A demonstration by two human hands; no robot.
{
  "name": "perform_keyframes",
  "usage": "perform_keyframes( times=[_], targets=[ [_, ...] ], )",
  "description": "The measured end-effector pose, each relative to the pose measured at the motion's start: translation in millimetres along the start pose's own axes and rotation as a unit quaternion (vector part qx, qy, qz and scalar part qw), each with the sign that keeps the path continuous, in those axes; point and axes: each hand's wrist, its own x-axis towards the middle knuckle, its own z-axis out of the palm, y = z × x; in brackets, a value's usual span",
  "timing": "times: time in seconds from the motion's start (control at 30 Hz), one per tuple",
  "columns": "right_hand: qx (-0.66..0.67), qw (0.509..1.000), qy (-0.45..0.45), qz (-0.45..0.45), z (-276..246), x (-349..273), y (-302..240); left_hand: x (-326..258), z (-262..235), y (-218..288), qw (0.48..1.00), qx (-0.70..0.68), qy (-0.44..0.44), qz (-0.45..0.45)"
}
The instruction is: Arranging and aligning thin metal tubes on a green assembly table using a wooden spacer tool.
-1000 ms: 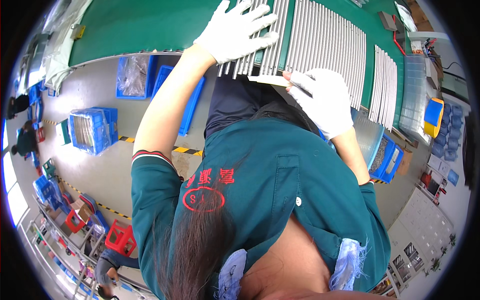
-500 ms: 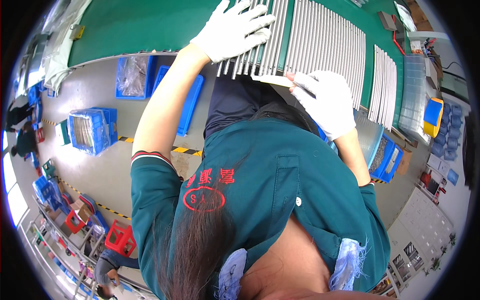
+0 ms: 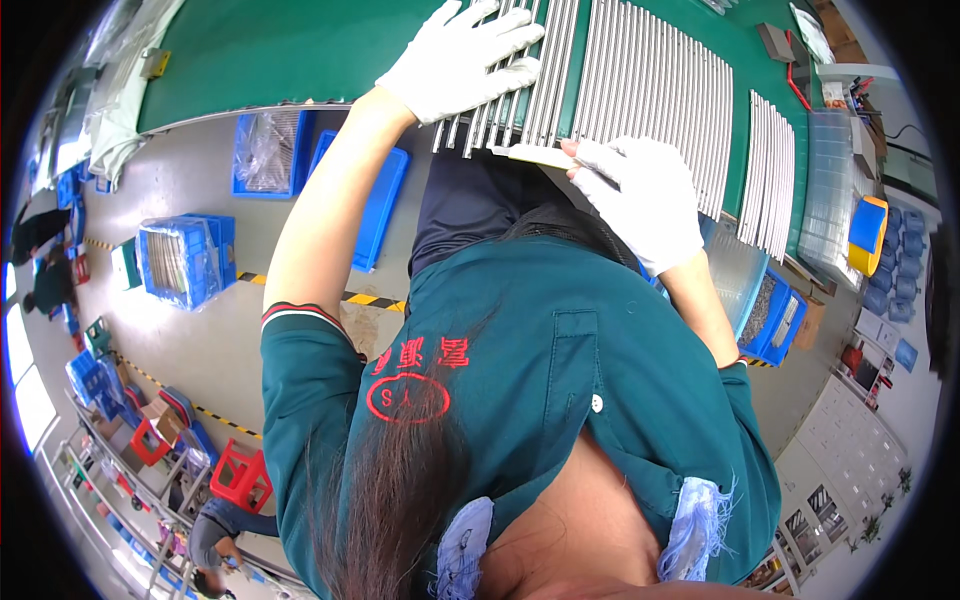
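My left hand (image 3: 452, 66), in a white glove, lies flat with its fingers spread over a group of thin silver metal rods (image 3: 550, 85). These rods lie side by side on a green work table (image 3: 270, 55), their near ends sticking out at its edge. Pinched in my gloved right hand (image 3: 648, 205) is a slim, cream-coloured stick-like tool (image 3: 540, 155) with a narrow pale tip. That tip points left, close to the near rod ends; whether it touches them I cannot tell. Right of it lies a wide row of rods (image 3: 655, 95).
A smaller rod group (image 3: 767, 170) lies further right, beside clear plastic trays (image 3: 828, 190) and a roll of blue and yellow tape (image 3: 866, 235). Blue crates (image 3: 185, 262) stand on the floor at left. Another person (image 3: 215, 540) sits at lower left, near a red stool (image 3: 240, 475).
My right hand has shifted slightly left and away from me, carrying the stick-like tool along the rod ends. My left hand has moved slightly left and stays spread on the rods.
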Motion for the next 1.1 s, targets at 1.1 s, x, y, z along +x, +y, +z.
perform_keyframes(
  times=[1.1],
  targets=[
    [-0.020,1.000,0.010,0.001,6,1,-3,2,-2,7,0.998,-0.041,-0.014,-0.046]
  ],
)
